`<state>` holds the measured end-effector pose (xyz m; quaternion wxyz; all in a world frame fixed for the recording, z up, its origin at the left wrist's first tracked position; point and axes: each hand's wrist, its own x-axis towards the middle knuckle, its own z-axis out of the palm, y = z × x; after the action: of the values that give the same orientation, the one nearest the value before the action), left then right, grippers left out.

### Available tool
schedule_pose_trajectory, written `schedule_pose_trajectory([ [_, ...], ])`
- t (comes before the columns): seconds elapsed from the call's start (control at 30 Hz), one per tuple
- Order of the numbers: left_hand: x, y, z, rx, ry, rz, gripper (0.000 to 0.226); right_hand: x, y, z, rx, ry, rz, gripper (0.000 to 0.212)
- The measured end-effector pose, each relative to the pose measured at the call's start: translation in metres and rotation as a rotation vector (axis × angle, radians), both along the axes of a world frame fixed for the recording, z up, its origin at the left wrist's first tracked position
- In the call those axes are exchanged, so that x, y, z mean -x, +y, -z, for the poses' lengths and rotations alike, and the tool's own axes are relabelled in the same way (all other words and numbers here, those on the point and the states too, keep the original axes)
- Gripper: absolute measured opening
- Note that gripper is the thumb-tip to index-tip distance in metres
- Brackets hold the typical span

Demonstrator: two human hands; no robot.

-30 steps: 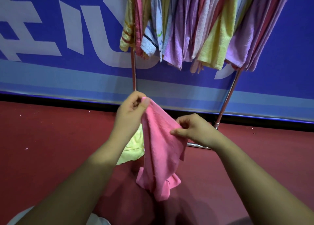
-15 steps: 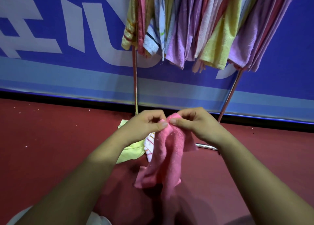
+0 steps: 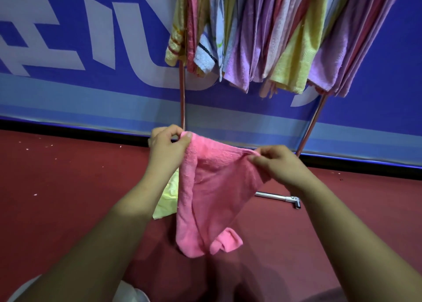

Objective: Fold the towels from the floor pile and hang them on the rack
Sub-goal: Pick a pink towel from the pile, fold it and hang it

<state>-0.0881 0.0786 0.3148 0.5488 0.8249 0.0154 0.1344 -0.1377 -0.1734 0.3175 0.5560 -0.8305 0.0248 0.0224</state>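
A pink towel hangs in the air in front of me, stretched along its top edge between both hands. My left hand pinches its upper left corner. My right hand pinches the upper right corner, a little lower. The towel's lower part droops and curls just above the floor. Behind it on the floor lies a pale yellow towel, mostly hidden by my left forearm and the pink towel. The rack stands beyond, with several pastel towels hung over its top.
Red carpet covers the floor. A blue banner wall runs right behind the rack. The rack's chrome foot lies on the carpet near my right wrist, and its right leg slants up to the towels.
My hands, together at the towel's top half a second ago, have moved apart. The pink towel is now spread between them instead of bunched.
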Motion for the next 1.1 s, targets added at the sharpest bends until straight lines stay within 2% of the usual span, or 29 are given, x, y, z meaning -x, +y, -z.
schedule_pose_trajectory([
  [0.07, 0.002, 0.000, -0.002, -0.199, -0.079, -0.031, 0.017, 0.000, 0.003, 0.000, -0.152, -0.010, 0.098, 0.020],
  [0.23, 0.010, -0.006, -0.004, -0.201, -0.072, 0.357, 0.019, -0.001, 0.006, -0.001, -0.271, 0.047, 0.129, 0.019],
  [0.33, 0.017, -0.012, -0.004, -0.061, 0.027, 0.593, 0.006, -0.002, 0.007, -0.002, -0.267, 0.083, 0.101, 0.015],
  [0.4, 0.020, -0.015, -0.007, 0.019, 0.092, 0.675, 0.021, -0.002, 0.008, -0.002, -0.253, 0.087, 0.068, 0.015],
  [0.53, 0.029, -0.020, -0.017, 0.122, 0.190, 0.736, 0.021, -0.001, 0.007, -0.006, -0.239, 0.018, -0.004, 0.024],
  [0.63, 0.031, -0.019, -0.016, 0.117, 0.221, 0.851, 0.034, 0.000, 0.007, -0.008, -0.250, -0.079, 0.048, 0.027],
  [0.73, 0.030, -0.022, -0.013, -0.065, 0.085, 0.752, 0.025, -0.001, 0.008, -0.008, -0.308, -0.109, 0.141, 0.022],
  [0.8, 0.029, -0.024, -0.012, -0.123, -0.006, 0.663, 0.013, 0.000, 0.009, -0.009, -0.298, -0.127, 0.159, 0.014],
  [0.9, 0.026, -0.023, -0.010, -0.196, -0.111, 0.615, 0.008, 0.002, 0.012, -0.011, -0.258, -0.210, 0.130, 0.008],
  [0.97, 0.023, -0.022, -0.008, -0.177, -0.139, 0.608, 0.006, 0.004, 0.014, -0.011, -0.262, -0.220, 0.106, 0.008],
  [1.1, 0.027, -0.026, -0.006, -0.057, -0.071, 0.639, 0.003, 0.002, 0.020, -0.007, -0.289, -0.153, 0.076, 0.012],
])
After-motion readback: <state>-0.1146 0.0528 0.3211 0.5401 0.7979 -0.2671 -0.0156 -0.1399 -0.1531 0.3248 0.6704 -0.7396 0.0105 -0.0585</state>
